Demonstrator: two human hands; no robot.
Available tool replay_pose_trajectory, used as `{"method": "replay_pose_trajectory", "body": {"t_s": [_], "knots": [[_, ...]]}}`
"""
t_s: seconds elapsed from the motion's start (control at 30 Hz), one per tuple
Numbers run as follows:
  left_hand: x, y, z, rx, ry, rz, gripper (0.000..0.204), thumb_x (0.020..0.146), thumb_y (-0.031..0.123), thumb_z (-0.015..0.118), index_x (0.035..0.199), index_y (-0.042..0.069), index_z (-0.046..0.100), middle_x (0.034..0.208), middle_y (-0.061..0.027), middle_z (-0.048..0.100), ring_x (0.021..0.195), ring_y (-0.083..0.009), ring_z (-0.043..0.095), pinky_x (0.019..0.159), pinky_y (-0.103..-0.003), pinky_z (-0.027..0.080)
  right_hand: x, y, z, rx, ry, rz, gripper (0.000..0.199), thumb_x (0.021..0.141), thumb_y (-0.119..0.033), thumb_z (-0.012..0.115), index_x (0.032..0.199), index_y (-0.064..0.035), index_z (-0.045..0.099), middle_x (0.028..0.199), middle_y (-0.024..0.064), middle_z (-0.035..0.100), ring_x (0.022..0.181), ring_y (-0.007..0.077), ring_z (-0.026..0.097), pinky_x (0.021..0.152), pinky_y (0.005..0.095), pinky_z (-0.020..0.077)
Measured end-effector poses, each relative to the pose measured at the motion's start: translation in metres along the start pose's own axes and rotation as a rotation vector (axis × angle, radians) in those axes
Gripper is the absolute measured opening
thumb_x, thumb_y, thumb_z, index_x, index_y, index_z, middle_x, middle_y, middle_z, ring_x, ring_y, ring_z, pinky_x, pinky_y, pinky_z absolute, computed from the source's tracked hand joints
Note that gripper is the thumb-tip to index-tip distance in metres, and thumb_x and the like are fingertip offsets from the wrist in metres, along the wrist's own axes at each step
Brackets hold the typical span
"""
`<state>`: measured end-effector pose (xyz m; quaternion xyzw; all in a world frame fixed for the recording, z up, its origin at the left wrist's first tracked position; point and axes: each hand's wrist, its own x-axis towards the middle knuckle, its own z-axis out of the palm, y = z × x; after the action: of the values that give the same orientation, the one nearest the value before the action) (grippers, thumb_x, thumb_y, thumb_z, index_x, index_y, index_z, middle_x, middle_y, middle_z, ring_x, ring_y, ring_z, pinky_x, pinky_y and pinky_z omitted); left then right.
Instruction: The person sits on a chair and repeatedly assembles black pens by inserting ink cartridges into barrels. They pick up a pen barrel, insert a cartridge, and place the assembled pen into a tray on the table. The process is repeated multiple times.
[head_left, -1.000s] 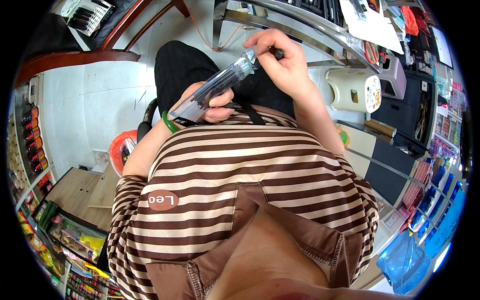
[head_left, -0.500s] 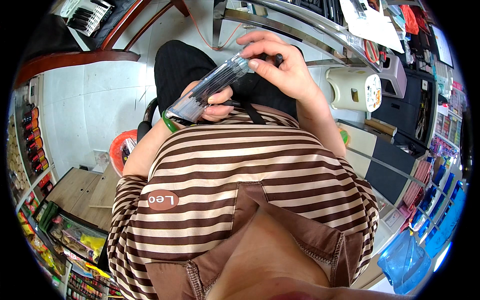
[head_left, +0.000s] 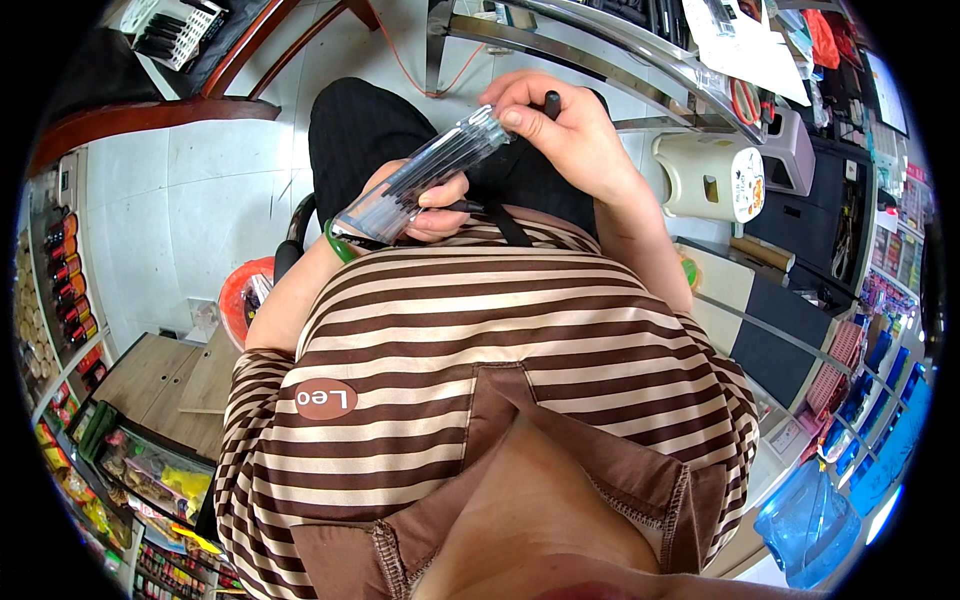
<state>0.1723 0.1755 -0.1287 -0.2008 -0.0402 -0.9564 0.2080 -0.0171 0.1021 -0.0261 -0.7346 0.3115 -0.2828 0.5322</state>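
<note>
Left hand (head_left: 425, 205) gripped lower end of clear pen pack (head_left: 420, 172), held over lap. Right hand (head_left: 570, 140) pinched upper end, also clasping dark pen (head_left: 551, 101). Pack likely light, stiff, slick plastic; best held along edges. Beyond: cream kettle (head_left: 712, 175).

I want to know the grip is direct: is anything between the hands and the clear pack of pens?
Nothing visible. The left hand cradles the clear pen pack from below, and the right hand grips its upper end directly.
</note>
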Motion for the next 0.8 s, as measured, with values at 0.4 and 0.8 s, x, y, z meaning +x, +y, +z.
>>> {"method": "replay_pose_trajectory", "body": {"t_s": [0.4, 0.8], "knots": [[0.001, 0.001, -0.007, -0.024, -0.101, -0.011, 0.029, 0.089, 0.029, 0.047, 0.078, 0.002, 0.045, 0.067, -0.0072, 0.044, 0.053, -0.0079, 0.034, 0.041, -0.018, 0.025, -0.003, -0.008, -0.005, -0.004, 0.166, -0.026, 0.007, 0.083, -0.009, 0.059, 0.082, -0.0013, 0.060, 0.098, 0.0070, 0.059, 0.079, 0.0083, 0.051, 0.069, 0.0210, 0.0411], [0.003, 0.003, 0.006, -0.007, -0.041, -0.003, 0.033, 0.091, 0.031, 0.041, 0.073, 0.003, 0.045, 0.065, -0.0058, 0.042, 0.053, -0.0088, 0.035, 0.042, -0.017, 0.027, -0.005, -0.018, 0.006, 0.146, 0.283, 0.000, 0.009, 0.088, -0.010, 0.053, 0.086, -0.0020, 0.052, 0.088, 0.0079, 0.062, 0.068, 0.0074, 0.054, 0.064, 0.0205, 0.0443]]}}
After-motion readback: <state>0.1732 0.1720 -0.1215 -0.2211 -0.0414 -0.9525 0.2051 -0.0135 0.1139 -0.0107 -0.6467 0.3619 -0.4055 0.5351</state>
